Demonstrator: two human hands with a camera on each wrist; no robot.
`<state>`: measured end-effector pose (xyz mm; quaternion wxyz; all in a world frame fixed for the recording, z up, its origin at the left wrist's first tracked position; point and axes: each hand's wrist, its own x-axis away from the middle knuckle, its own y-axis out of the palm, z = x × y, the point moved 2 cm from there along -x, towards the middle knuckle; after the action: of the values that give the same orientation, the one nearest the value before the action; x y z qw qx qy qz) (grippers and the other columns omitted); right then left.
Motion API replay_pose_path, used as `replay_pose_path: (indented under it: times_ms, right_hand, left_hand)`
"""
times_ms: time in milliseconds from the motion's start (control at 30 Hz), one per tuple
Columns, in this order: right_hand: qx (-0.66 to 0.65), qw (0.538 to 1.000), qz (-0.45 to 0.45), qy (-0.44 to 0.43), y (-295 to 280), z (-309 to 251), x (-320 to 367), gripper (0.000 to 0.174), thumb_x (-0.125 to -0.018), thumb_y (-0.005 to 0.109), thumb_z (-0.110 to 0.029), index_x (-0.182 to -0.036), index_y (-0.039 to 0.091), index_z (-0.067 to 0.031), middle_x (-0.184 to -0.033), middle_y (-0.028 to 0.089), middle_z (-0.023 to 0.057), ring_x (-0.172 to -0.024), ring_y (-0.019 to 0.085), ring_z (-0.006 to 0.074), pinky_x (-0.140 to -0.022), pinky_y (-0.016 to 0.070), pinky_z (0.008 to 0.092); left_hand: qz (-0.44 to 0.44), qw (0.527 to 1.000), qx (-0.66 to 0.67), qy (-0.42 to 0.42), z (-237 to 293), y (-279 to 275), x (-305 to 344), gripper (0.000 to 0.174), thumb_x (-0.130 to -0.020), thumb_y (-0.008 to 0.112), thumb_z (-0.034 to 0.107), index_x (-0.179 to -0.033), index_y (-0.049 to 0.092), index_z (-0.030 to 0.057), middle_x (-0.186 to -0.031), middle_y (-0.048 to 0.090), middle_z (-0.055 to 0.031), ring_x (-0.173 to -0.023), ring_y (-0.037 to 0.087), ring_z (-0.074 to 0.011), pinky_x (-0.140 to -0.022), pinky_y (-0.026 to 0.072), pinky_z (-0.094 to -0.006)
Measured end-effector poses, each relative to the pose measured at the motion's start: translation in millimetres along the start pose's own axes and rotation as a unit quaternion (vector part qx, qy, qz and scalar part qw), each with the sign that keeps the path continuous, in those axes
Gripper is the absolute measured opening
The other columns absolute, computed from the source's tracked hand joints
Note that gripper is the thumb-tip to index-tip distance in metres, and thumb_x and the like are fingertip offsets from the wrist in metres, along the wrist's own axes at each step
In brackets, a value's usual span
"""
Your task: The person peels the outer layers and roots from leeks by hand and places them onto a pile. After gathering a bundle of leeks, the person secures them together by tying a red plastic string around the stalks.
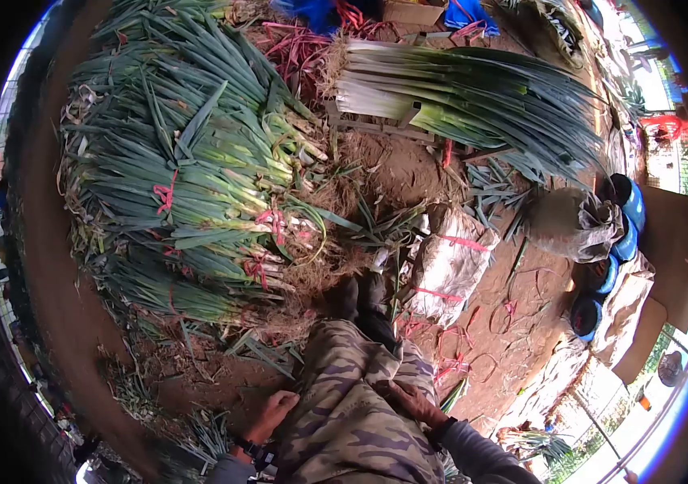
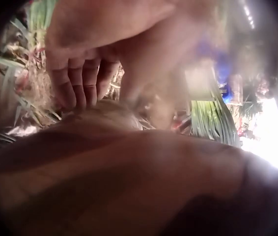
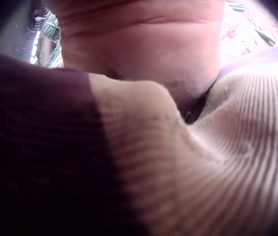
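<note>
My left hand (image 1: 273, 413) hangs beside the camouflage apron (image 1: 344, 403) over my lap, its fingers loosely curled. In the left wrist view these fingers (image 2: 82, 83) hold nothing. My right hand (image 1: 412, 401) lies against a fold of the apron on the other side. In the right wrist view its palm (image 3: 144, 44) is close over the ribbed cloth (image 3: 178, 162) and the fingers are hidden, so I cannot tell whether they grip it. Ahead on the left is a large heap of leeks (image 1: 198, 185), some bundles tied with red string (image 1: 165, 192).
A big leek bundle (image 1: 473, 93) lies across a low wooden rack (image 1: 384, 125) ahead. Right of my feet stands a pale wrapped block (image 1: 450, 262) with red ties. A filled sack (image 1: 570, 226) and blue containers (image 1: 622, 242) line the right. Red string loops (image 1: 461, 347) lie on the soil.
</note>
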<state>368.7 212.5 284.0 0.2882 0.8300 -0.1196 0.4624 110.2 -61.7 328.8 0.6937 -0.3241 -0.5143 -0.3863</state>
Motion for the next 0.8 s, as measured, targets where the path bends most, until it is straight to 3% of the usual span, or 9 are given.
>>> replay_pose_path:
  times_ms: [133, 167, 267, 400, 500, 533, 633, 700, 800]
  right_hand:
    - [0.077, 0.997, -0.023, -0.014, 6.0, -40.9, 14.2, 0.054, -0.108, 0.044, -0.044, -0.134, 0.061, -0.0003, -0.128, 0.066, 0.0138, -0.119, 0.059, 0.0208, -0.104, 0.0423, 0.0325]
    - [0.109, 0.994, -0.015, 0.007, 4.9, -43.5, 13.0, 0.053, -0.108, 0.045, -0.043, -0.134, 0.061, -0.0004, -0.129, 0.066, 0.0146, -0.119, 0.059, 0.0218, -0.104, 0.0425, 0.0327]
    - [0.144, 0.989, -0.020, 0.000, 4.4, -66.0, 3.4, 0.053, -0.107, 0.047, -0.043, -0.133, 0.060, 0.0013, -0.125, 0.067, 0.0173, -0.119, 0.061, 0.0246, -0.103, 0.0438, 0.0337]
    - [0.243, 0.969, -0.034, -0.009, -4.4, -104.6, -12.9, 0.053, -0.106, 0.049, -0.043, -0.130, 0.060, 0.0034, -0.127, 0.065, 0.0207, -0.121, 0.061, 0.0284, -0.103, 0.0442, 0.0355]
    - [0.260, 0.965, 0.010, -0.025, 2.3, -166.1, -23.8, 0.047, -0.106, 0.051, -0.038, -0.127, 0.062, 0.0024, -0.117, 0.069, 0.0207, -0.109, 0.067, 0.0303, -0.094, 0.0503, 0.0356]
    - [0.310, 0.946, 0.035, -0.087, 2.1, -185.1, -23.4, 0.040, -0.104, 0.056, -0.033, -0.123, 0.065, 0.0016, -0.109, 0.071, 0.0207, -0.100, 0.071, 0.0309, -0.087, 0.0535, 0.0375]
    - [0.401, 0.908, 0.068, -0.101, -0.3, -231.1, -23.9, 0.034, -0.102, 0.060, -0.029, -0.118, 0.068, -0.0004, -0.103, 0.073, 0.0211, -0.095, 0.072, 0.0305, -0.082, 0.0551, 0.0390]
    - [0.459, 0.880, 0.063, -0.109, -0.9, -259.0, -18.9, 0.032, -0.101, 0.060, -0.028, -0.117, 0.068, -0.0014, -0.101, 0.073, 0.0211, -0.093, 0.072, 0.0305, -0.080, 0.0555, 0.0393]
    - [0.439, 0.895, 0.067, -0.040, -23.2, -283.3, -29.7, 0.031, -0.101, 0.060, -0.027, -0.117, 0.069, -0.0020, -0.103, 0.072, 0.0212, -0.097, 0.072, 0.0307, -0.081, 0.0552, 0.0376]
  left_hand:
    - [-0.051, 0.996, -0.045, 0.066, -13.6, 12.0, -14.3, 0.045, -0.099, 0.064, 0.040, -0.118, 0.066, -0.0015, -0.102, 0.068, -0.0076, -0.092, 0.062, -0.0155, -0.082, 0.0491, -0.0315]
    - [-0.039, 0.998, -0.046, 0.031, -9.1, 13.7, -13.0, 0.047, -0.099, 0.064, 0.041, -0.119, 0.066, -0.0023, -0.104, 0.070, -0.0117, -0.093, 0.064, -0.0185, -0.083, 0.0498, -0.0334]
    - [0.014, 0.994, -0.077, 0.078, -19.5, 14.9, -24.8, 0.049, -0.097, 0.067, 0.041, -0.116, 0.066, -0.0037, -0.104, 0.071, -0.0181, -0.095, 0.066, -0.0256, -0.083, 0.0511, -0.0374]
    - [0.010, 0.992, -0.026, 0.120, -0.1, 8.4, -26.3, 0.038, -0.098, 0.067, 0.032, -0.114, 0.066, -0.0031, -0.104, 0.070, -0.0149, -0.096, 0.065, -0.0215, -0.085, 0.0500, -0.0350]
    - [0.043, 0.987, -0.026, 0.151, 6.1, 7.6, -35.2, 0.038, -0.098, 0.066, 0.032, -0.115, 0.067, -0.0026, -0.103, 0.071, -0.0145, -0.094, 0.066, -0.0223, -0.085, 0.0501, -0.0359]
    - [0.038, 0.988, -0.009, 0.147, 8.6, 6.4, -36.6, 0.037, -0.099, 0.065, 0.031, -0.115, 0.068, -0.0024, -0.103, 0.071, -0.0142, -0.095, 0.066, -0.0220, -0.085, 0.0500, -0.0357]
    - [0.006, 0.991, 0.052, 0.126, 34.1, -0.7, -34.5, 0.035, -0.099, 0.064, 0.028, -0.116, 0.068, -0.0017, -0.103, 0.071, -0.0122, -0.097, 0.065, -0.0197, -0.086, 0.0499, -0.0342]
    - [0.014, 0.989, 0.072, 0.129, 42.8, 7.2, -35.8, 0.030, -0.096, 0.066, 0.023, -0.113, 0.067, -0.0022, -0.101, 0.070, -0.0139, -0.096, 0.066, -0.0235, -0.087, 0.0494, -0.0357]
    - [0.026, 0.984, 0.099, 0.148, 64.9, 8.0, -40.0, 0.024, -0.094, 0.067, 0.016, -0.110, 0.067, -0.0020, -0.100, 0.069, -0.0134, -0.095, 0.065, -0.0243, -0.085, 0.0494, -0.0358]
